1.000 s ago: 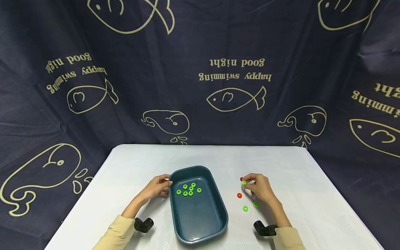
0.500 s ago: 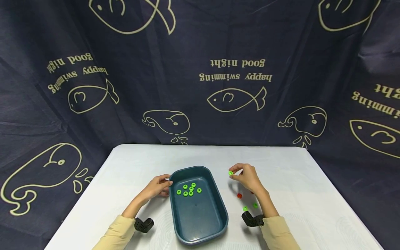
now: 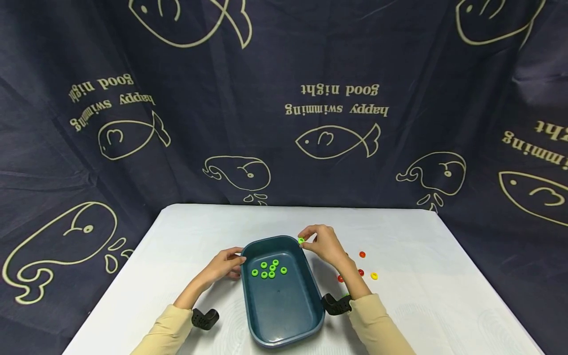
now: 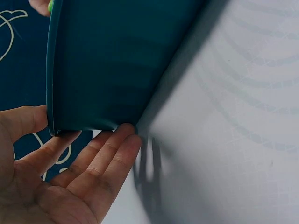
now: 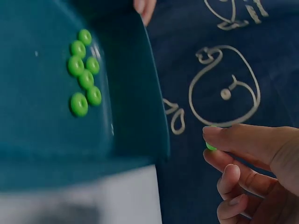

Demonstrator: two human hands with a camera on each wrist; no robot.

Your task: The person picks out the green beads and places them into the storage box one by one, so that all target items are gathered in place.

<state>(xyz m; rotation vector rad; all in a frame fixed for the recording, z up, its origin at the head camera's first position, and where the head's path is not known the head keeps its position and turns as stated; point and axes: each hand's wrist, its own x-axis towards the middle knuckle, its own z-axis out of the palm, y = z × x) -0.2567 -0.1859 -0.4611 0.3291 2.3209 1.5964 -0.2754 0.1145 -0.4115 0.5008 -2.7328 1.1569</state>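
Observation:
A dark teal plastic box (image 3: 279, 310) stands on the white table, with several small green rings (image 3: 272, 268) grouped on its floor toward the far end. My left hand (image 3: 224, 265) holds the box at its far left corner; the left wrist view shows the thumb (image 4: 28, 122) at the rim and the other fingers against the outer wall. Between thumb and forefinger my right hand (image 3: 326, 244) pinches another green ring (image 5: 211, 146). It is at the far right corner of the box, beside the rim in the head view. In the right wrist view, its other fingers are curled.
To the right of the box lie a few red rings (image 3: 362, 254) and a yellow ring (image 3: 374, 276). A green ring (image 3: 347, 296) shows partly behind the right wrist's black camera mount (image 3: 337, 304). A dark blue printed curtain (image 3: 284, 182) hangs behind the table (image 3: 213, 222).
My right hand has carried the green ring left and away from me, from among the loose rings to the box's corner. The left hand and the box stay put.

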